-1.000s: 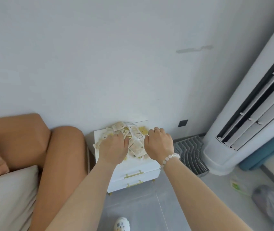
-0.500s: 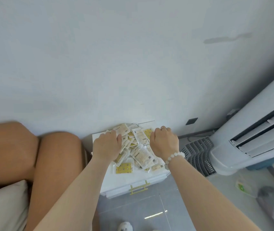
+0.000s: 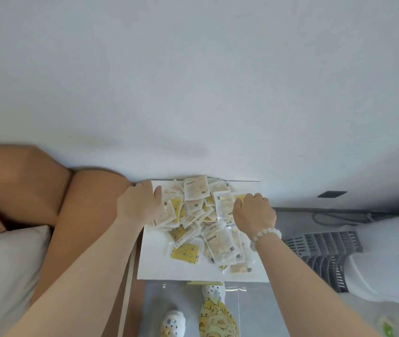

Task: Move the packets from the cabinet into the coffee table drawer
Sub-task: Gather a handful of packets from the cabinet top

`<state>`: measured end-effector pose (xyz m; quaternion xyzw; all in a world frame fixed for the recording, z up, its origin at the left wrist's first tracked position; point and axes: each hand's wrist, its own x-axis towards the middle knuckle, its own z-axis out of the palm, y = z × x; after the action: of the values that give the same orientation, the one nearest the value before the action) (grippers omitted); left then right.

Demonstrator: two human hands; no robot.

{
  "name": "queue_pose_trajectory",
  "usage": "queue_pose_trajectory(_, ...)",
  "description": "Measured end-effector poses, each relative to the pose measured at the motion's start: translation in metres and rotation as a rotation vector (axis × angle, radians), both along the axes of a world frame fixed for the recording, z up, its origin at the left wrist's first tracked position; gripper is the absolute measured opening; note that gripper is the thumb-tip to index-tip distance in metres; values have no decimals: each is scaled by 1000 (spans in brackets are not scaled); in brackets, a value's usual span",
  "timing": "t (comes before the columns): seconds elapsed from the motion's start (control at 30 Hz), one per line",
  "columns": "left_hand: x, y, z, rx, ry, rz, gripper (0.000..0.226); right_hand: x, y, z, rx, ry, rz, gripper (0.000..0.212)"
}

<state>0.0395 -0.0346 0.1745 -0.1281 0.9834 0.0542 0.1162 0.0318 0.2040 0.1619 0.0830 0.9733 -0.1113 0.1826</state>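
Note:
A loose heap of several small white and yellow packets [image 3: 203,222] lies on the top of a low white cabinet [image 3: 154,261] against the wall. My left hand [image 3: 140,205] rests on the heap's left edge, fingers curled over packets there. My right hand [image 3: 254,212], with a bead bracelet on the wrist, presses on the heap's right side, fingers bent down onto the packets. Whether either hand has lifted any packet is unclear. The coffee table drawer is out of sight.
A tan sofa arm [image 3: 91,205] stands just left of the cabinet, with a pale cushion [image 3: 6,271] below it. A white standing air conditioner [image 3: 388,259] and a grey grille [image 3: 327,251] are to the right. My feet in patterned shoes [image 3: 173,322] stand on grey tiles.
My view has come closer and tipped down over the cabinet top. Both hands have spread apart to the outer edges of the heap, and the packets lie more scattered toward the front.

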Motion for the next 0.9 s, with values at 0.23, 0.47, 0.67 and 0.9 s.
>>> queue_pose_trajectory(0.23, -25, -14, -33, 17, -147, 217, 41, -37, 32, -50, 15, -292, -211, 52)
queue_pose_trajectory(0.47, -29, -21, -103, 64, -468, 173, 48, -56, 13, -105, -75, -401, -252, 82)
queue_pose_trajectory(0.67, -61, -44, -162, 149, -520, 38, 84, -79, 15, -168, -141, -489, -432, 110)
queue_pose_trajectory(0.9, -68, -45, -240, 608, -516, 126, 92, -83, 25, -223, -186, -451, -468, 133)
